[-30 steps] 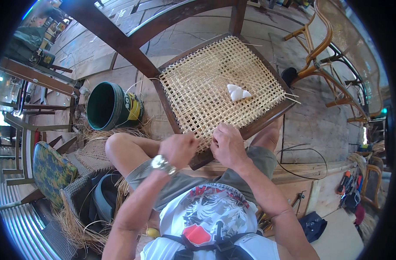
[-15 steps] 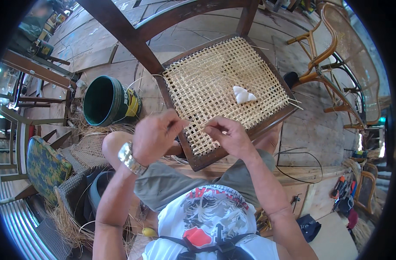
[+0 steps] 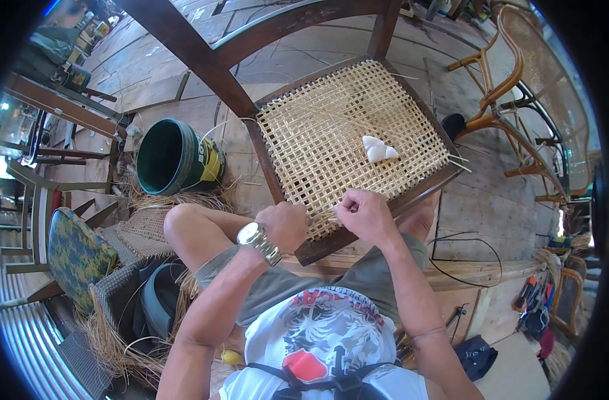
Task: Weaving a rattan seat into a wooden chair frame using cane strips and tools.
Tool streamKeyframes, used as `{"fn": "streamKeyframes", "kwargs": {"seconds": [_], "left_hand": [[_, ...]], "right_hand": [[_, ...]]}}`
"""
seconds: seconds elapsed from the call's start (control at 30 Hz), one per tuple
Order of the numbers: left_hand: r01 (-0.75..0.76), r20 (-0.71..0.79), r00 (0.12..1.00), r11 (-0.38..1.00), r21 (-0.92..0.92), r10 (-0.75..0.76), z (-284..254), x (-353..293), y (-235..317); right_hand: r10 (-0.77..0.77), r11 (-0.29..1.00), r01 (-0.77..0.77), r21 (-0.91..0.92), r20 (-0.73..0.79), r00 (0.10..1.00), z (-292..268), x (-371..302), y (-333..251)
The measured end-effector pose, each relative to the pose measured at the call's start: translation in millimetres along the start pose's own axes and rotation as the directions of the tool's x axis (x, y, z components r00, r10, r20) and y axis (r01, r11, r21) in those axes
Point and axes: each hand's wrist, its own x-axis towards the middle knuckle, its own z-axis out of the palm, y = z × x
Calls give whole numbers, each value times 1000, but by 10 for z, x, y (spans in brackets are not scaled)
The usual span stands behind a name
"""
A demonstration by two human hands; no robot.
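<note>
A dark wooden chair (image 3: 246, 103) stands before me, its seat a pale woven cane panel (image 3: 341, 120). By the seat's near left corner, my left hand (image 3: 284, 227) is closed, with a watch on its wrist. Just to its right, my right hand (image 3: 366, 217) is closed over the near edge of the weave, fingertips pinched. A thin pale cane strand (image 3: 323, 217) shows between the two hands, partly hidden by the fingers and hard to tell from the weave. A white lumpy piece (image 3: 379, 149) lies on the cane, right of the middle.
Left of the chair, a dark green bucket (image 3: 178, 159) stands among loose fibres. A rattan chair (image 3: 498, 113) is at the far right. A camouflage-patterned cushion (image 3: 78, 257) rests on the left. A black cord (image 3: 498, 260) curls over the boards at right.
My left hand has come down and to the right, from over the seat's left edge to its near corner. My right hand has shifted slightly right and nearer. The view has moved a little.
</note>
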Motion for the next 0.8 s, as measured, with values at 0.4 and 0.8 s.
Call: {"fn": "streamKeyframes", "kwargs": {"seconds": [0.4,0.8], "left_hand": [[67,-214,973,991,-113,-90,386,-77,168],[84,48,996,835,-544,-69,111,60,-55]], "right_hand": [[-67,997,69,-37,43,997,-63,45,69],[-213,913,216,-348,45,976,233,-63,84]]}}
